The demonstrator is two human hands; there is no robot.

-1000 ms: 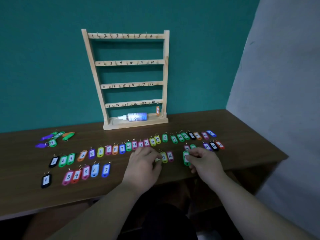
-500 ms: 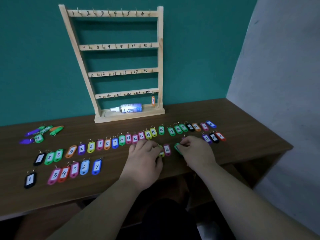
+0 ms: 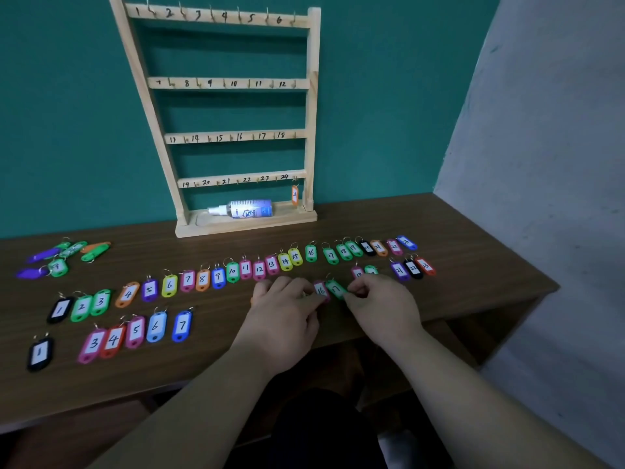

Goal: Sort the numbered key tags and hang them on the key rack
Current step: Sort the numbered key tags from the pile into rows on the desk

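Note:
A wooden key rack with numbered hooks stands against the teal wall; one orange tag hangs at its lower right hook. Several coloured numbered tags lie in rows on the brown table. My right hand pinches the green tag 17 at its lower end, beside the pink tag 16. My left hand rests knuckles-up on the table with its fingertips touching the pink tag 16 and covering tags beneath it.
A spray bottle lies on the rack's base. A loose heap of purple, green and orange tags sits at the far left. A grey wall bounds the table's right side.
My right hand has carried the green tag 17 leftward and set it next to the pink 16. The camera has tilted down and closer, so the rack sits higher in view.

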